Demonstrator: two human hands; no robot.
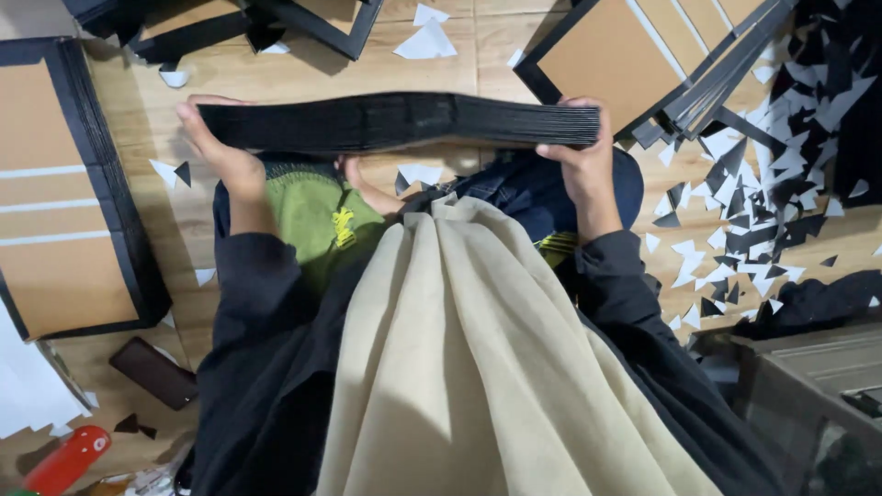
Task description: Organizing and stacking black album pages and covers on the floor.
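Stack of black sheets (395, 121): thick, flat bundle of thin black card pieces, edges squared, held level above the lap and the wooden floor (276, 78). Left hand (225, 152) clamps the stack's left end and right hand (579, 152) clamps its right end, fingers wrapped over the top edge. Surroundings tight: black-edged brown board pile (64, 193) to the left, another board pile (634, 55) at upper right, black and white paper scraps (772, 184) strewn to the right.

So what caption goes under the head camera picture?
Both hands, left and right, grip a stack of black sheets above the scrap-littered wooden floor.
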